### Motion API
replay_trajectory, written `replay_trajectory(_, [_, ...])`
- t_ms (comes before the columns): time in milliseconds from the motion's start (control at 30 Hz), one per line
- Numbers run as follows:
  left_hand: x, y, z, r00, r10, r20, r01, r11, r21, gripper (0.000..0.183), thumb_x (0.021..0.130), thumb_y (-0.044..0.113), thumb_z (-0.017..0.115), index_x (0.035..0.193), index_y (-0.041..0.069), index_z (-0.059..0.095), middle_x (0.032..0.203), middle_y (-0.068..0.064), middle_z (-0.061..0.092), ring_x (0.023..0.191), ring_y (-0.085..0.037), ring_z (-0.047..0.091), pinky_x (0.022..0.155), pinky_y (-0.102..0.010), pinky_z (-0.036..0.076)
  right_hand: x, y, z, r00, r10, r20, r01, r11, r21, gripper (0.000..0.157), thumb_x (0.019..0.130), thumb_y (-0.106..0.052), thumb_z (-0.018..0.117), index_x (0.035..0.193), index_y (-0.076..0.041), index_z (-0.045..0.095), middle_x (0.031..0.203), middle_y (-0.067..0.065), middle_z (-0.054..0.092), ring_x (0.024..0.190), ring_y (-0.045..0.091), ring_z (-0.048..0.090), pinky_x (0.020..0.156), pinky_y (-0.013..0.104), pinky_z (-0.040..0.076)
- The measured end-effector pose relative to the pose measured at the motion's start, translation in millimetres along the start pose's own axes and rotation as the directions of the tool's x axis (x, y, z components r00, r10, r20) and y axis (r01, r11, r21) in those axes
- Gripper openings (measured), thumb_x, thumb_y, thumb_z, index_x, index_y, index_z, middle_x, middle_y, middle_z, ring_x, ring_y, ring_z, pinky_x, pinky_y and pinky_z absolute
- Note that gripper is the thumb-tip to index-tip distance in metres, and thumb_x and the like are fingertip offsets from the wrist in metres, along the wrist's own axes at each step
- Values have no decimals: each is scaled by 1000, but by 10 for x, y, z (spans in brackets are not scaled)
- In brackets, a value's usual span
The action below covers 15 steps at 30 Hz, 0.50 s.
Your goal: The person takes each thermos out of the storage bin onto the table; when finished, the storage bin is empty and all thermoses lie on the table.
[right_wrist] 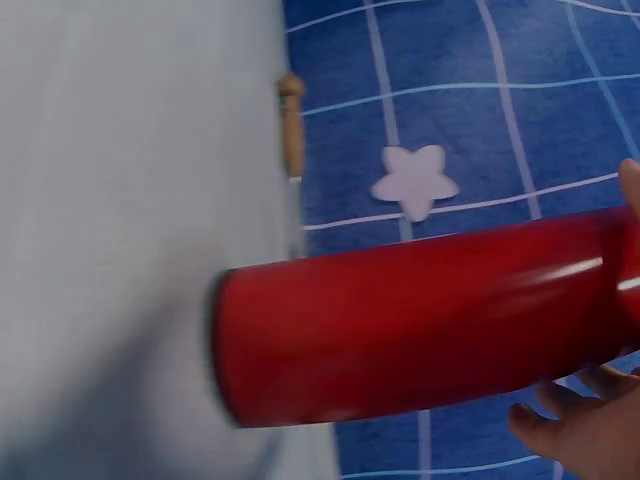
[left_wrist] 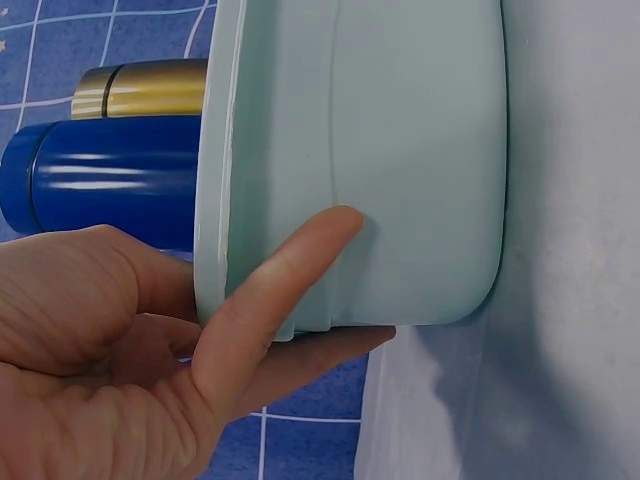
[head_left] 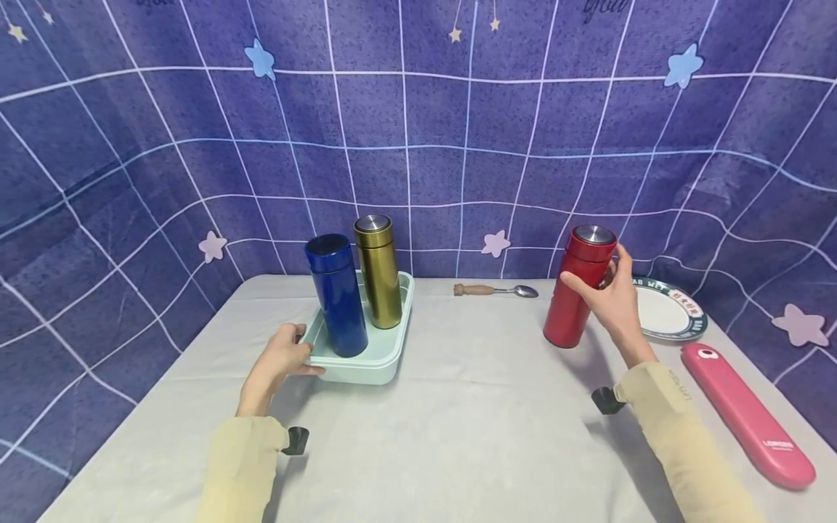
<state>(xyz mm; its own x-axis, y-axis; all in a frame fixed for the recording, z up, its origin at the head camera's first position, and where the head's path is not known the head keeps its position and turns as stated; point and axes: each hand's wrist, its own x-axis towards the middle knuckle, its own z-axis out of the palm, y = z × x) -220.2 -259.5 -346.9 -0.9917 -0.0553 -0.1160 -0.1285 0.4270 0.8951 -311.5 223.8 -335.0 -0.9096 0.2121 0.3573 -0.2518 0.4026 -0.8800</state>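
My left hand grips the near left corner of a pale green plastic bin, with fingers on both sides of its rim. Inside the bin stand a blue thermos and a gold thermos, both upright with lids on. My right hand holds a red thermos near its top, thumb across the front and fingers behind. That thermos leans slightly, its silver-topped lid toward the right. In the right wrist view its base shows close over the white tabletop, and some fingers lie hidden behind the body.
A spoon with a wooden handle lies at the back of the table. Behind my right hand is a white plate with a patterned green rim. A long pink case lies along the right edge. A blue curtain encloses the table.
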Motion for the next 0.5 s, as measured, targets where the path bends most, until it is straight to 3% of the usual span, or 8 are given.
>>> replay_trajectory(167, [-1, -8, -24, 1000, -1, -3, 1, 1000, -13, 43, 86, -12, 33, 126, -27, 34, 116, -41, 43, 91, -34, 62, 73, -38, 67, 122, -290, -66, 998, -54, -21, 54, 998, 22, 105, 81, -36, 78, 157, -27, 6, 156, 10, 33, 139, 26, 39, 121, 42, 36])
replay_trajectory(367, [-1, -15, -25, 1000, 1, 3, -1, 1000, -28, 41, 87, -14, 33, 125, -27, 36, 116, -44, 44, 88, -32, 61, 75, -39, 67, 225, -612, -110, 985, -150, -83, 147, 988, -38, 103, 78, -39, 80, 155, -34, 12, 158, 2, 31, 145, 16, 27, 125, 37, 26])
replay_trajectory(500, [8, -7, -11, 1000, -10, 0, 10, 999, -32, 43, 89, -14, 34, 130, -27, 33, 120, -46, 42, 92, -36, 60, 76, -39, 67, 293, -815, -146, 964, -231, -129, 227, 973, -47, 100, 77, -38, 81, 155, -32, 17, 157, 1, 34, 144, 6, 27, 125, 28, 21])
